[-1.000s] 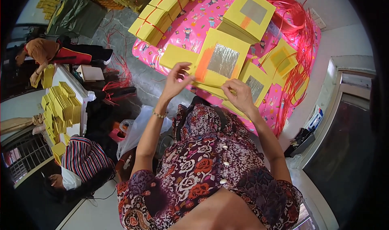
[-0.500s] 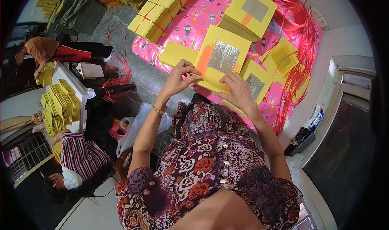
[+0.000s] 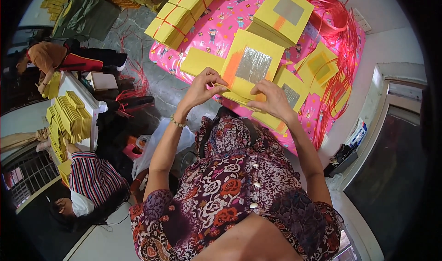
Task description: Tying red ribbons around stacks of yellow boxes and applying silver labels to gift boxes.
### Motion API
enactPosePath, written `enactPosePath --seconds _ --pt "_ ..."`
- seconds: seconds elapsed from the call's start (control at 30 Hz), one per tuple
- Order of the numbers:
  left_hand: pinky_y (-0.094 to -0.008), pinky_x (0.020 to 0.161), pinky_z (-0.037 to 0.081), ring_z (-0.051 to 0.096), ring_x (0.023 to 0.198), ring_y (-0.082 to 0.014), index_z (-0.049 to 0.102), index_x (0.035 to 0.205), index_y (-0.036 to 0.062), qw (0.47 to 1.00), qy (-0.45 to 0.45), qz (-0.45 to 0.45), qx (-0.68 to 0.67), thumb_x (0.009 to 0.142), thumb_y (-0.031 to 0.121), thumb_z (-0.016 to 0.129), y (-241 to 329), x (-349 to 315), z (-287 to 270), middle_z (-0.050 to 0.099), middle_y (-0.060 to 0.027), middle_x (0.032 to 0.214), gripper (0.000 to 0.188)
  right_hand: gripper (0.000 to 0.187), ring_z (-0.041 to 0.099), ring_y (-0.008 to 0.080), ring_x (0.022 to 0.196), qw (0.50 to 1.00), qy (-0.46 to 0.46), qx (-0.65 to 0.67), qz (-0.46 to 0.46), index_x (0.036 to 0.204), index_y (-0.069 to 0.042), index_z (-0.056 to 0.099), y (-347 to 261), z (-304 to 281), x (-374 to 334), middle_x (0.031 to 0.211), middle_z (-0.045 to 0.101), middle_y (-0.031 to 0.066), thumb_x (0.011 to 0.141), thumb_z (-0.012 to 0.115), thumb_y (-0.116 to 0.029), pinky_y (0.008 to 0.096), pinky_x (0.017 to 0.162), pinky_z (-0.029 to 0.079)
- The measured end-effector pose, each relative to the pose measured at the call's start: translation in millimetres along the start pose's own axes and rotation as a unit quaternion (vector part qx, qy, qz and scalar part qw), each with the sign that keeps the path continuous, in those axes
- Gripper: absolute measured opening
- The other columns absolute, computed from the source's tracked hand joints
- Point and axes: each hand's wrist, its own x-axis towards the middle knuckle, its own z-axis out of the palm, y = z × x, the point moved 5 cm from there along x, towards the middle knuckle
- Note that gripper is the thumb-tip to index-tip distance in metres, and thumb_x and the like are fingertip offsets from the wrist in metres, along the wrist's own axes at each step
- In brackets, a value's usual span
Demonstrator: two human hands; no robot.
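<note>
A yellow sheet of joss paper (image 3: 232,44) with a silver foil square (image 3: 253,64) and an orange band lies in front of me on other yellow sheets. At its near left corner my left hand (image 3: 206,90) is closed, thumb and fingers pinching the paper's edge. My right hand (image 3: 272,100) is at the near right edge, fingers bent and thumb pressing toward them on the paper. Under and beside my right hand lie more foil-faced sheets (image 3: 299,86). A plain yellow sheet (image 3: 199,63) sits to the left.
A pink patterned table cover (image 3: 212,35) lies beneath. Tied yellow bundles (image 3: 172,24), a foil-topped stack (image 3: 281,19) and red plastic strips (image 3: 338,77) surround the work. At left, two people handle yellow stacks (image 3: 71,116) on a white table. A plastic bag (image 3: 161,141) hangs nearby.
My right hand has shifted slightly right, its fingers curling more at the near edge. My left hand stays in place. At left, a person's arm has moved toward the yellow stack.
</note>
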Motion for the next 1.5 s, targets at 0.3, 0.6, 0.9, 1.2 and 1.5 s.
enactPosePath --seconds 0.3,0.6,0.9,1.2,1.5 --pt "-0.0297 0.082 0.049 0.057 0.095 -0.0159 0.077 0.098 0.0088 1.000 -0.025 -0.012 -0.013 0.079 0.014 0.080 -6.3 2.8 -2.4 0.057 -0.0035 0.101 0.020 0.037 0.065 0.0255 0.087 0.997 -0.016 0.061 0.039 0.087 -0.006 0.065 10.3 -0.3 4.3 0.088 0.064 0.0064 0.074 0.081 -0.036 0.0376 0.076 0.050" --pt "-0.0297 0.084 0.046 0.054 0.098 -0.0153 0.074 0.106 0.0118 0.995 -0.072 0.043 0.045 0.074 0.020 0.085 -2.3 1.0 -5.1 0.055 -0.0014 0.107 0.035 0.039 0.066 0.0251 0.088 0.995 -0.029 0.073 0.064 0.087 -0.005 0.065 9.6 -3.1 5.1 0.089 0.064 0.0070 0.073 0.082 -0.037 0.0366 0.077 0.051" --pt "-0.0306 0.084 0.049 0.056 0.097 -0.0167 0.074 0.101 0.0103 0.997 -0.070 0.034 0.008 0.075 0.022 0.084 -3.1 3.7 -6.9 0.055 -0.0022 0.103 0.030 0.039 0.065 0.0253 0.088 0.994 -0.036 0.081 0.067 0.085 -0.005 0.065 13.3 -0.7 5.2 0.088 0.064 0.0066 0.072 0.083 -0.037 0.0368 0.077 0.050" --pt "-0.0302 0.083 0.049 0.058 0.095 -0.0166 0.074 0.098 0.0086 0.998 -0.058 0.034 0.004 0.078 0.026 0.084 -2.4 3.7 -6.8 0.056 -0.0033 0.102 0.028 0.038 0.064 0.0261 0.087 0.995 -0.041 0.070 0.055 0.085 -0.005 0.065 12.0 -2.3 6.0 0.087 0.063 0.0072 0.072 0.082 -0.036 0.0376 0.075 0.049" --pt "-0.0301 0.081 0.051 0.060 0.092 -0.0164 0.074 0.092 0.0070 0.998 -0.048 0.027 -0.021 0.080 0.022 0.081 -3.6 4.8 -5.1 0.056 -0.0038 0.099 0.020 0.037 0.064 0.0267 0.087 0.995 -0.047 0.077 0.049 0.086 -0.005 0.065 15.1 -1.7 6.7 0.089 0.063 0.0075 0.071 0.083 -0.035 0.0380 0.076 0.050"
